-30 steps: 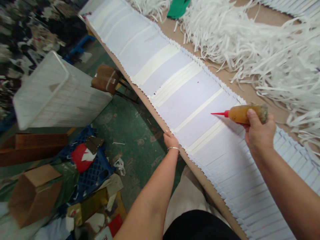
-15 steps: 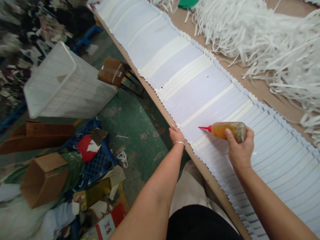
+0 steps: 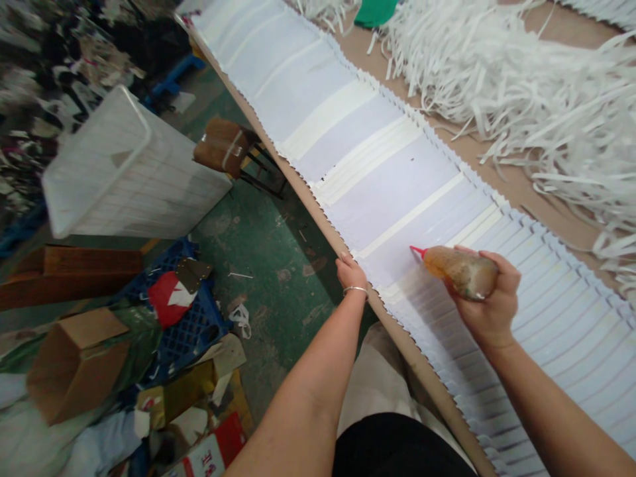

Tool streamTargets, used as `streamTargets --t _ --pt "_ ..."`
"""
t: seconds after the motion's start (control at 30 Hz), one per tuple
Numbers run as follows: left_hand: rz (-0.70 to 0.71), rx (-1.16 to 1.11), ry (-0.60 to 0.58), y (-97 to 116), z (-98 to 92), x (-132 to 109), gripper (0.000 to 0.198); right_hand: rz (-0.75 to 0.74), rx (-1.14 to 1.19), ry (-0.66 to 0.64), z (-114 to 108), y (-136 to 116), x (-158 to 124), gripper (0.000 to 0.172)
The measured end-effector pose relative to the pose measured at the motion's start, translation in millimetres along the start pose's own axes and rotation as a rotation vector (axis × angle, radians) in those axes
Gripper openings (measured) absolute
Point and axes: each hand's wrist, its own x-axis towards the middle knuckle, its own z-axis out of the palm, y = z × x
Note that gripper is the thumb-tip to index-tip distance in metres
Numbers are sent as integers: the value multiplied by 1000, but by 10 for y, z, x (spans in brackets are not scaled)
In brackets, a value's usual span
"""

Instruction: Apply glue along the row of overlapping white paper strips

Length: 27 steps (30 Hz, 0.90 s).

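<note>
My right hand [image 3: 489, 305] is closed around a clear squeeze bottle [image 3: 460, 270] of amber liquid, which looks like glue. Its thin red nozzle [image 3: 417, 251] points left, over the white strips. My left hand [image 3: 350, 271], with a bangle at the wrist, is closed at the table's near edge [image 3: 322, 222]; some fingers are hidden. Beneath the bottle lies a long run of overlapping white strips [image 3: 382, 199] with cream bands across it and jagged sides. Closer to my right arm, the strips [image 3: 551, 311] overlap in narrow, close steps.
A heap of shredded white ribbons [image 3: 497, 99] covers the table's far side, near a green piece [image 3: 375, 12]. Left on the floor stand a white bin [image 3: 149, 172], a padded stool [image 3: 223, 146], a blue crate [image 3: 189, 331] and an open cardboard box [image 3: 79, 364], amid scraps.
The bottle and my right hand have moved slightly right and down, and the bottle is tilted more, its base turned toward me. My left hand stays at the edge.
</note>
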Motion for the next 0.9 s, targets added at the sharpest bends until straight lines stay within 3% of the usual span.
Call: streamTargets --t 0.13,0.23,0.37,0.7,0.9 --pt "6 1 4 4 2 11 48 21 -70 282 -331 354 561 66" --pt "-2 -5 1 6 2 21 47 210 180 506 -508 733 1044 53" --pt "-13 -4 4 -9 20 37 47 363 402 578 -599 1122 1469 45" --pt "-32 1 0 2 24 43 46 414 357 571 -499 1274 1576 42" --pt "-20 -26 15 -6 26 40 46 453 288 485 -433 1185 1457 46"
